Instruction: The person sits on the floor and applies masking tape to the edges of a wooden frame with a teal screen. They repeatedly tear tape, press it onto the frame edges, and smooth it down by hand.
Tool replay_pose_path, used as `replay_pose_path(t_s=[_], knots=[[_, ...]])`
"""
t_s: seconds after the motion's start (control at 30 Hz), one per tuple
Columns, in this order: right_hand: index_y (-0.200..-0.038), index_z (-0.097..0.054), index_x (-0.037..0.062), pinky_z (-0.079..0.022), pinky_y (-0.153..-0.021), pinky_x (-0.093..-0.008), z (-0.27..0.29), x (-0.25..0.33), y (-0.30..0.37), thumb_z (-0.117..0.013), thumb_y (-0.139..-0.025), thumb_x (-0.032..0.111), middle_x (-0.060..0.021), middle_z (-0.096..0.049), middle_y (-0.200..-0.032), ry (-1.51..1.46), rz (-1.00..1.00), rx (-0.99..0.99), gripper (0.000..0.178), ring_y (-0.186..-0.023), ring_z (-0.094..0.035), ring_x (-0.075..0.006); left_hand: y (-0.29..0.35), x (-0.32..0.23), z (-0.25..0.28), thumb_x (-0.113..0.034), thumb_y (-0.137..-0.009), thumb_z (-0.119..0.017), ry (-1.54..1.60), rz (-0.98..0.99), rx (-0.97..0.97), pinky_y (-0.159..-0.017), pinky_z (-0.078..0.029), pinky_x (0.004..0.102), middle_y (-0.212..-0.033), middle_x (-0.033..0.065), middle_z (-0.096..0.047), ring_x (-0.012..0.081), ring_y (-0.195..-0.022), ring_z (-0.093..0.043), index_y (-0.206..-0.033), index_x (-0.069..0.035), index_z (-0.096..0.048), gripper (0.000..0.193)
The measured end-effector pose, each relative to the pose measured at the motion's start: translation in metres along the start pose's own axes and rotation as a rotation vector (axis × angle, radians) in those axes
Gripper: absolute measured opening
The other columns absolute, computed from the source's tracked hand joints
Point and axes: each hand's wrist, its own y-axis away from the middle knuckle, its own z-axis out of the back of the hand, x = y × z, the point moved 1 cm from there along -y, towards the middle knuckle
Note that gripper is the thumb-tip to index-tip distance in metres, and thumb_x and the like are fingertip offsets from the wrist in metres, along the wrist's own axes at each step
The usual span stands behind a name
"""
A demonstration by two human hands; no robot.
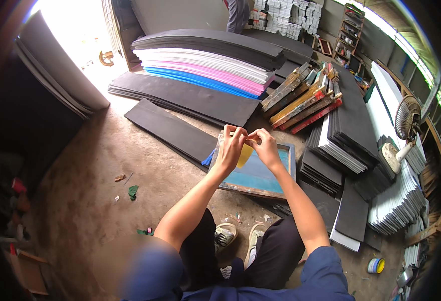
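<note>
My left hand (232, 145) and my right hand (263, 146) meet above a wooden frame, fingertips pinched close together. Between them is a thin yellow piece (243, 155), perhaps tape or film, partly covered by my fingers. Both hands appear closed on it. Beneath lies the wooden frame (250, 190) with a blue mesh or sheet (258, 173) stretched across it, tilted a little before my knees. A bright blue scrap of cloth or plastic (208, 158) shows at the frame's left edge.
Black sheets (180, 98) lie stacked ahead, with white, pink and blue layers (205, 75) behind. Paint-stained wooden frames (303, 103) lean in a pile. At right stand more sheet stacks (353, 125), a fan (407, 118) and a yellow tin (376, 265). Green scraps (133, 192) litter the floor. Someone's leg (238, 15) shows far back.
</note>
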Motion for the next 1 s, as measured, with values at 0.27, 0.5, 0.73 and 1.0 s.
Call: replay_pose_path(t_s=[0.27, 0.5, 0.73, 1.0], knots=[[-0.079, -0.055, 0.0024, -0.044, -0.073, -0.0385, 0.026, -0.02, -0.001, -0.061, -0.078, 0.005, -0.0098, -0.056, -0.079, 0.23, 0.049, -0.262, 0.007, -0.081, -0.054, -0.0269, 0.003, 0.005, -0.025, -0.024, -0.081, -0.068, 0.629, 0.269, 0.135, -0.077, -0.05, 0.0355, -0.112, 0.0149, -0.052, 0.0217, -0.087, -0.06, -0.141, -0.013, -0.013, 0.082], [-0.082, -0.053, 0.0029, -0.044, -0.073, -0.0391, 0.047, -0.037, 0.003, -0.058, -0.079, 0.002, -0.0104, -0.054, -0.082, 0.277, 0.009, -0.305, 0.005, -0.081, -0.054, -0.0286, 0.013, 0.001, -0.054, -0.041, -0.075, -0.07, 0.185, 0.029, 0.367, -0.064, -0.047, 0.042, -0.081, 0.0235, -0.061, 0.0392, -0.077, -0.06, -0.096, 0.002, -0.055, 0.05], [-0.083, -0.053, 0.0019, -0.045, -0.07, -0.0392, 0.056, -0.052, 0.01, -0.058, -0.08, 0.0, -0.0124, -0.054, -0.084, 0.232, -0.079, -0.292, 0.006, -0.079, -0.056, -0.0296, 0.014, -0.004, -0.073, -0.049, -0.078, -0.062, -0.09, 0.119, 0.399, -0.065, -0.049, 0.0421, -0.081, 0.0217, -0.064, 0.0364, -0.076, -0.063, -0.107, -0.001, -0.056, 0.056], [-0.085, -0.055, 0.0026, -0.048, -0.07, -0.0356, 0.064, -0.06, 0.008, -0.061, -0.078, 0.0, -0.0114, -0.058, -0.085, 0.174, -0.165, -0.266, 0.009, -0.079, -0.06, -0.0248, 0.01, -0.012, -0.075, -0.055, -0.076, -0.06, -0.119, 0.165, 0.389, -0.068, -0.05, 0.0405, -0.083, 0.0219, -0.064, 0.0348, -0.078, -0.064, -0.11, -0.001, -0.057, 0.064]])
